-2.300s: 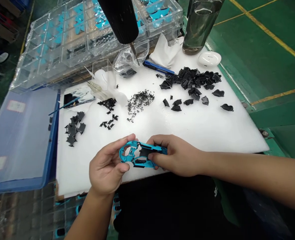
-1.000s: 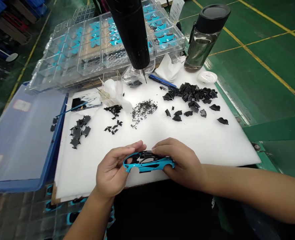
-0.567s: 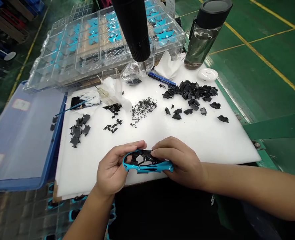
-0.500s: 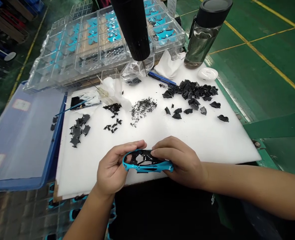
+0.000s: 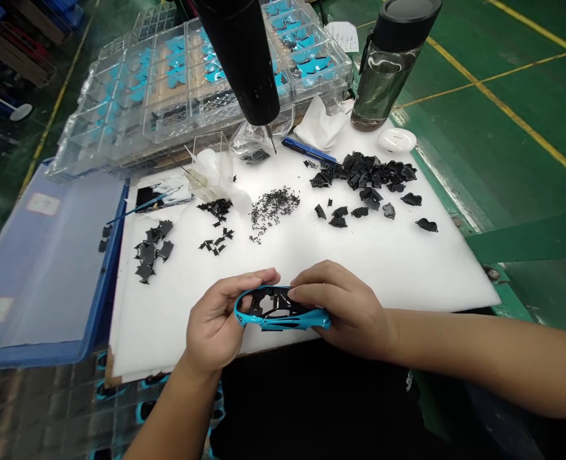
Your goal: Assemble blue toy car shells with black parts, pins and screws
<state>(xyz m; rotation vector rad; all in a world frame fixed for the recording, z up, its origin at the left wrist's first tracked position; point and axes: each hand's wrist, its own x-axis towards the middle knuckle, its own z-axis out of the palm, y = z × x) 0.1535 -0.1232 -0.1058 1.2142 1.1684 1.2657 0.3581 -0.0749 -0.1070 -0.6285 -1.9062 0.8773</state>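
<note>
The toy car shell (image 5: 273, 321) is above the near edge of the white tabletop (image 5: 398, 275), held from both ends, probably to keep it steady for looking. The left hand (image 5: 218, 322) grips one end between thumb and fingers, palm turned inward; the right hand (image 5: 347, 303), palm down, grips the other with bent fingers.

Bench (image 5: 407, 271), pale-topped, with a soft sheen of light on its surface. Beyond and to the right of the bench, glossy green floor (image 5: 465, 128) crossed by yellow lines (image 5: 474, 82); close along its right edge, green framework (image 5: 527, 246). Far left of the bench, in dimmer light: blue bins (image 5: 67, 16), a pale disc (image 5: 21, 112) and a yellow stripe (image 5: 54, 108) on darker floor.
</note>
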